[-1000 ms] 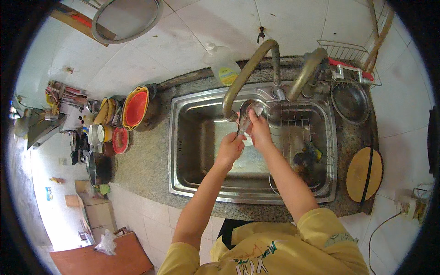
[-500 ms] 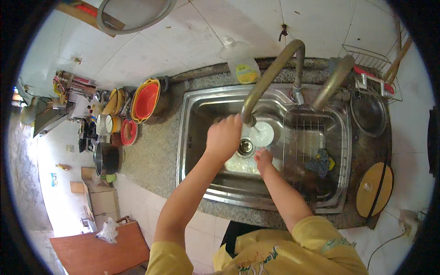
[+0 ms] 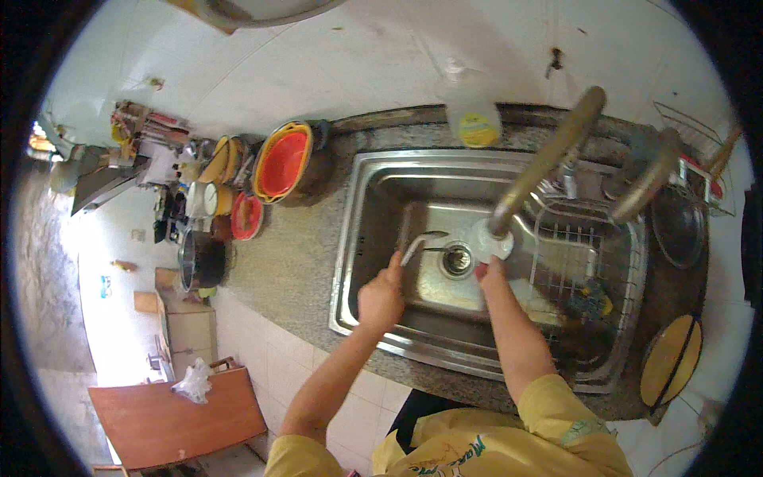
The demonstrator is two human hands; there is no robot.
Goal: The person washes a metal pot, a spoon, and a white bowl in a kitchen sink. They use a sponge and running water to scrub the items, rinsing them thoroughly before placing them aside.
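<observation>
Over the left part of the steel sink [image 3: 342,298], my left hand [image 3: 381,300] is closed around the handle of what looks like a metal spoon [image 3: 413,246]. Its rounded end points to the right, toward the drain [image 3: 457,260]. My right hand [image 3: 493,270] grips a small white dish [image 3: 485,238] beneath the spout of the tall curved faucet [image 3: 548,163]. The spout and my fingers cover part of the dish, and I cannot make out its shape fully.
A wire rack [image 3: 588,238] with a scrubber [image 3: 590,300] sits in the sink's right side. Behind the sink stands a soap bottle [image 3: 478,127]. Red and yellow basins [image 3: 284,163] and a dark pot [image 3: 205,258] line the left counter. A round board [image 3: 671,359] is at the right.
My left hand has come away from beside the faucet, down and left, and now shows the spoon. My right hand stays near the dish, now under the spout. The whole view has shifted.
</observation>
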